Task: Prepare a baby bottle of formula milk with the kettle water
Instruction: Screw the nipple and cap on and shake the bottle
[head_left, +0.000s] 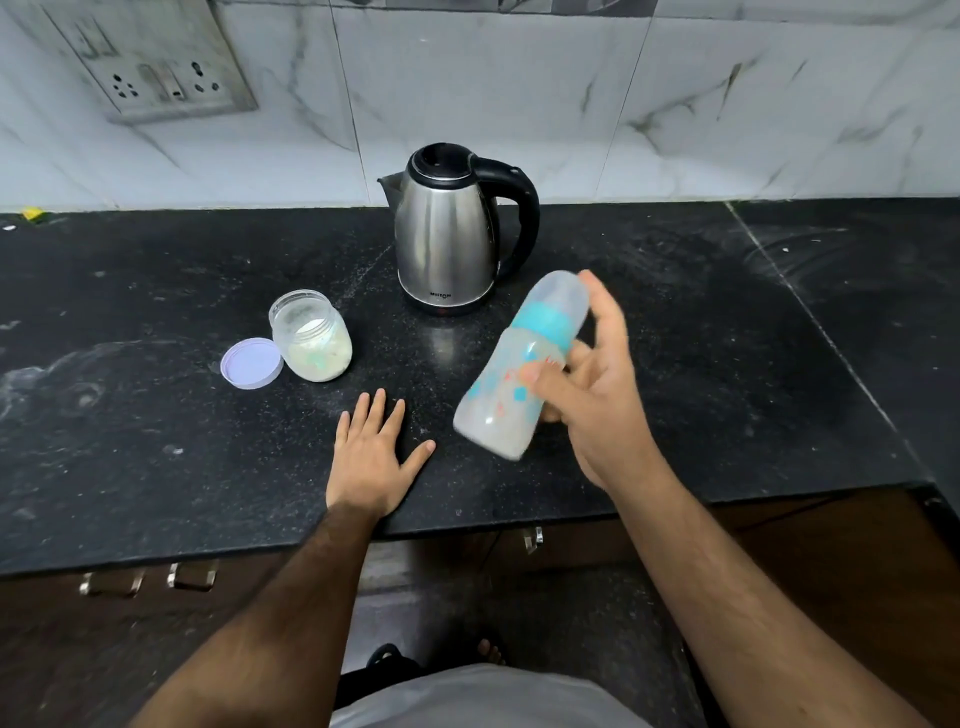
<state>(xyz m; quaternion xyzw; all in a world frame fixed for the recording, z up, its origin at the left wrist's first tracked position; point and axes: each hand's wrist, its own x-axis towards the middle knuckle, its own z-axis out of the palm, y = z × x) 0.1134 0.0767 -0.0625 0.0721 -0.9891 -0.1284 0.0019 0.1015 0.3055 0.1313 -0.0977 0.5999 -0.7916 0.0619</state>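
My right hand (587, 395) grips a baby bottle (519, 364) above the black counter (156, 415). The bottle is tilted, cap end up and away from me, with a teal collar, a clear cap and milky liquid inside; it looks motion-blurred. My left hand (371, 457) lies flat on the counter with fingers spread, holding nothing. A steel kettle (447, 234) with a black lid and handle stands behind the bottle, its lid closed. An open jar of white formula powder (311, 338) stands left of the kettle. Its lilac lid (251, 362) lies beside it.
A marble-tiled wall (519, 93) backs the counter, with a socket plate (150, 67) at upper left. The counter's front edge runs just below my left wrist. Brown drawers with metal handles (192, 577) sit under it. A step in the counter edge lies at the right.
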